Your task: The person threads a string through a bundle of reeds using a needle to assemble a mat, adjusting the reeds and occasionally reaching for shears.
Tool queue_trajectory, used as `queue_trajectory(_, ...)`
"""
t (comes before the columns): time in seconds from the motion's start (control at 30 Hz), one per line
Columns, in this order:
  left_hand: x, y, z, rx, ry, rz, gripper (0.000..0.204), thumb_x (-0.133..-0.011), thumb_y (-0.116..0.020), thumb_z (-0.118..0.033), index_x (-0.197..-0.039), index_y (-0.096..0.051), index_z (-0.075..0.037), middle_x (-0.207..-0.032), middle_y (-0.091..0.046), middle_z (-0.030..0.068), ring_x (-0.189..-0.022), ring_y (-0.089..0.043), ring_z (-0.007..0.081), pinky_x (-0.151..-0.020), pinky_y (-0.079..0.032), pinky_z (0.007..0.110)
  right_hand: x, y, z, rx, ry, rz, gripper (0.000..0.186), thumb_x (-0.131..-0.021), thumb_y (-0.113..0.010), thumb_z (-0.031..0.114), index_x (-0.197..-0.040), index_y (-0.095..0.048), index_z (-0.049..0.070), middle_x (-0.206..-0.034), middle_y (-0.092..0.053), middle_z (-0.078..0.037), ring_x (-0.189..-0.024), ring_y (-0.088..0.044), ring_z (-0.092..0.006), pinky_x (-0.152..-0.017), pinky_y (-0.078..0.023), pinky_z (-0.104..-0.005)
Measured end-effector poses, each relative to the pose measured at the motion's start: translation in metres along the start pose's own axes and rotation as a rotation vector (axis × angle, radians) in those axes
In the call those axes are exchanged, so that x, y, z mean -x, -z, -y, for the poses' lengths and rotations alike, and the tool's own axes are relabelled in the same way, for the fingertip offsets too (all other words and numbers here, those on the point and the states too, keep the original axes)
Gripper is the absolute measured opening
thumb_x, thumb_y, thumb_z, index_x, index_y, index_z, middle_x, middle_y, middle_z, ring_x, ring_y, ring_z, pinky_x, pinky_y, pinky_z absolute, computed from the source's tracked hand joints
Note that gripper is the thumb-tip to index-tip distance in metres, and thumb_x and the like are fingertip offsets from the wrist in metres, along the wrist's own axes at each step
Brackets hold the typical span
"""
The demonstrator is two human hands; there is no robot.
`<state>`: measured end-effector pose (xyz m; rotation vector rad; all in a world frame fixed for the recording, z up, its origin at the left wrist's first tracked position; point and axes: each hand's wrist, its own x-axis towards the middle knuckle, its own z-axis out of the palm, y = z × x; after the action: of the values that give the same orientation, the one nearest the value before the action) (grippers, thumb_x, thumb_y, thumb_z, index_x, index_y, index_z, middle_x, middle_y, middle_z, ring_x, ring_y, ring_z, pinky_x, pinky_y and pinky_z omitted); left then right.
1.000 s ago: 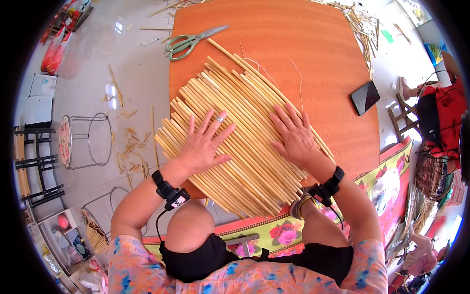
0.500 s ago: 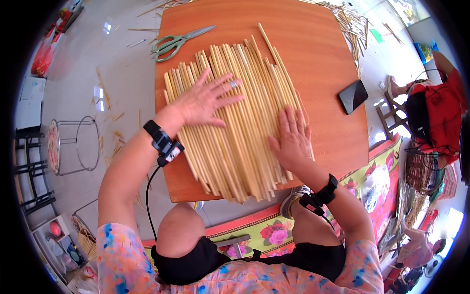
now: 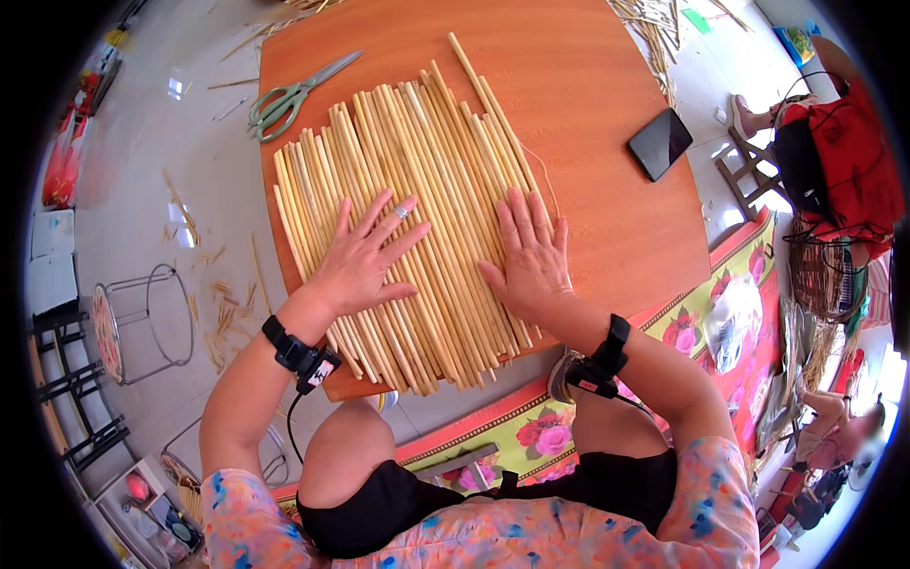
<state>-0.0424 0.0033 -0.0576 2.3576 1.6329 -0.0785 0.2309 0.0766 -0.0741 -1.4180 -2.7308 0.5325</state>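
Observation:
A mat-like layer of straw-coloured stalks (image 3: pixel 445 180) lies side by side on the orange-brown wooden table (image 3: pixel 607 218), their ends uneven at the far and near sides. My left hand (image 3: pixel 368 251), with a ring on one finger, rests flat on the left-middle stalks, fingers spread. Toward the right edge of the layer, my right hand (image 3: pixel 533 254) lies flat too, its fingers pointing away from me. Neither hand grips anything. One longer stalk (image 3: pixel 466 59) sticks out past the others at the far right. A thin string (image 3: pixel 548 175) loops beside it on the table.
Green-handled scissors (image 3: pixel 294 98) lie at the table's far left, a black phone (image 3: pixel 660 144) at its right. Stalk scraps (image 3: pixel 223 303) litter the floor beside a wire-framed stool (image 3: pixel 142 322). A floral mat (image 3: pixel 550 431) runs below the table. A person in red (image 3: pixel 834 171) is at the right.
My left hand has slid nearer to me over the stalks. The right hand has stayed along the right edge, still flat. The whole view has shifted and turned slightly.

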Motion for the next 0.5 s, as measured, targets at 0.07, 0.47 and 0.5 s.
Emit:
queue_trajectory(0.07, 0.000, 0.006, -0.001, 0.003, -0.012, 0.039, 0.095, -0.077, -0.069, -0.066, -0.158, -0.034, -0.028, -0.167, -0.019, 0.0065, -0.155, -0.010, 0.0353, -0.117, -0.009, 0.073, 0.001, 0.004, -0.002, 0.000, 0.018, -0.036, 0.077, -0.094, -0.059, 0.044, -0.155, -0.032, 0.005, -0.163, -0.025, -0.015, -0.153, -0.017, -0.0362, -0.118, -0.017, -0.0642)
queue_trajectory(0.47, -0.096, 0.025, -0.032, 0.095, -0.127, -0.129, 0.088, -0.088, -0.067, -0.053, -0.158, -0.030, -0.015, -0.167, -0.019, 0.0088, -0.154, -0.016, 0.0306, -0.120, -0.012, 0.066, -0.100, 0.042, -0.049, -0.296, -0.318, -0.179, 0.021, -0.087, -0.068, 0.026, -0.096, -0.075, 0.008, -0.093, -0.072, -0.016, -0.088, -0.070, -0.0353, -0.078, -0.056, -0.0457)
queue_trajectory(0.5, -0.103, 0.020, -0.032, 0.084, -0.136, -0.135, 0.087, -0.089, -0.067, -0.054, -0.158, -0.030, -0.015, -0.167, -0.019, 0.0085, -0.154, -0.017, 0.0302, -0.120, -0.013, 0.066, -0.103, 0.041, -0.050, -0.321, -0.353, -0.161, 0.019, -0.086, -0.068, 0.025, -0.092, -0.077, 0.009, -0.089, -0.073, -0.016, -0.085, -0.071, -0.0354, -0.076, -0.056, -0.0461)
